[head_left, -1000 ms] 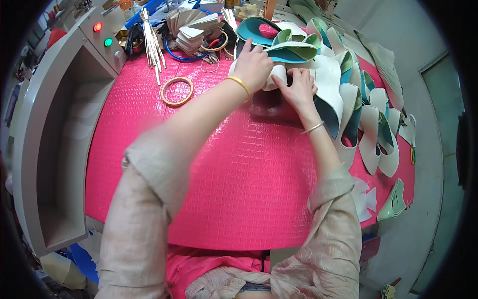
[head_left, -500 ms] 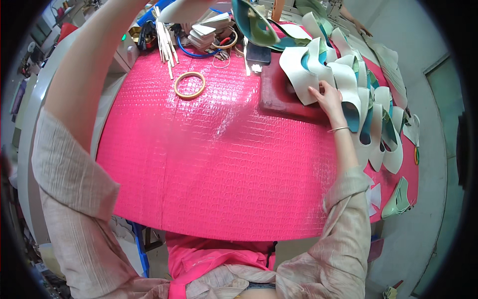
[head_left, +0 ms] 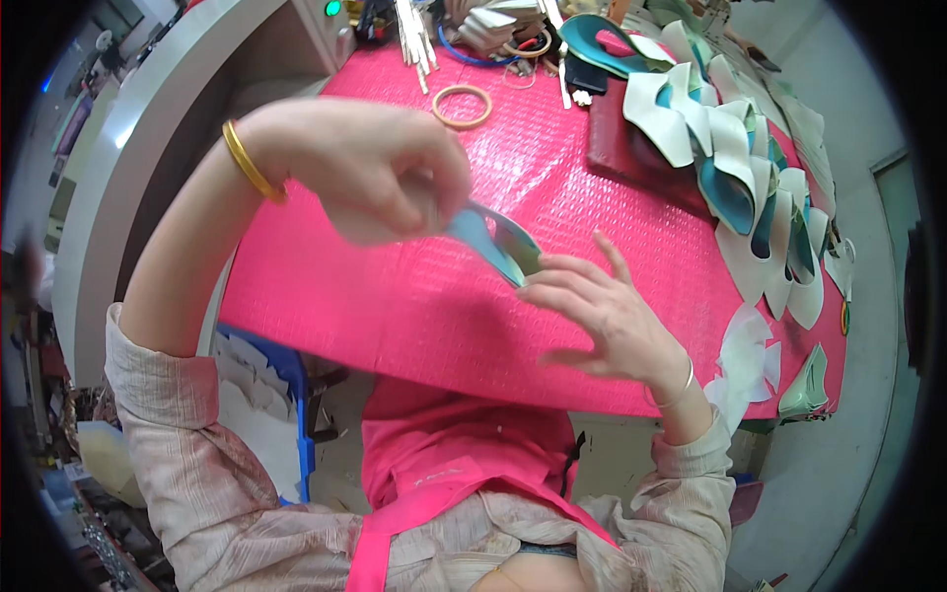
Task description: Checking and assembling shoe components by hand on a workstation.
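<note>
The left hand (head_left: pixel 370 168) is closed, pinching one end of a curved teal-and-white cut piece (head_left: pixel 498 247) above the near part of the pink counter (head_left: pixel 414 306). The right hand (head_left: pixel 602 316), fingers spread open, touches the piece's other end. Similar pieces (head_left: pixel 730 168) lie stacked far right

- The left hand (head_left: pixel 365 163) is blurred, and its curled fingers hide the near end of the blue-and-white curved piece (head_left: pixel 498 247) they pinch.
- The right hand (head_left: pixel 602 311) covers that piece's lower tip, so its full outline cannot be told.
- At twelve o'clock, the white sticks (head_left: pixel 414 35) and the pile of rings and folded pieces (head_left: pixel 508 30) are cut off by the picture's edge.
- At nine o'clock, the things beyond the grey machine (head_left: pixel 128 148) are too dark and blurred to tell.
</note>
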The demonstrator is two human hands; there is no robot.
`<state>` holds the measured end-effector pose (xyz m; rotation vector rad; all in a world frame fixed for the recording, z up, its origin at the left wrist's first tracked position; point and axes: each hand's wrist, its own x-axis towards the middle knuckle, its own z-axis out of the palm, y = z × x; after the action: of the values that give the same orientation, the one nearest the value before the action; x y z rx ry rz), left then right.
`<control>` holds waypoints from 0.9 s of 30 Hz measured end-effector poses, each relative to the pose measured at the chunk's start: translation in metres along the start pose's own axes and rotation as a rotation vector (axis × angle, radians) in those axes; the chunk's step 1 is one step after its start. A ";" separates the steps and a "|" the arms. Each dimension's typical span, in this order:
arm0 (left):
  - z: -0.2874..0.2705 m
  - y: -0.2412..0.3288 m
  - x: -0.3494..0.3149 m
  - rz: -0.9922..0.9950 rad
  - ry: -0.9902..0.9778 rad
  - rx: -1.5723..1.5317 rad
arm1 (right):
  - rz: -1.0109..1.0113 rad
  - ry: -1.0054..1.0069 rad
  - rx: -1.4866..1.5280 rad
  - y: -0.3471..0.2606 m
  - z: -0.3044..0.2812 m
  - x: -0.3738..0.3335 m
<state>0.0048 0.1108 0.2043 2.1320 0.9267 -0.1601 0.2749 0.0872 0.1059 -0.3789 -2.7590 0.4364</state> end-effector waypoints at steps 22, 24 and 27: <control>0.190 -0.027 0.016 0.031 0.426 -0.527 | 0.311 0.095 0.297 -0.042 0.075 -0.005; 0.187 -0.028 0.015 0.050 0.419 -0.552 | 0.334 0.133 0.312 -0.042 0.077 -0.005; 0.190 -0.031 0.017 0.147 0.482 -0.474 | 0.355 0.059 0.297 -0.045 0.068 -0.002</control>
<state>0.0306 -0.0013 0.0492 1.8027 0.9525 0.6147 0.2431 0.0283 0.0589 -0.7921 -2.5166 0.8923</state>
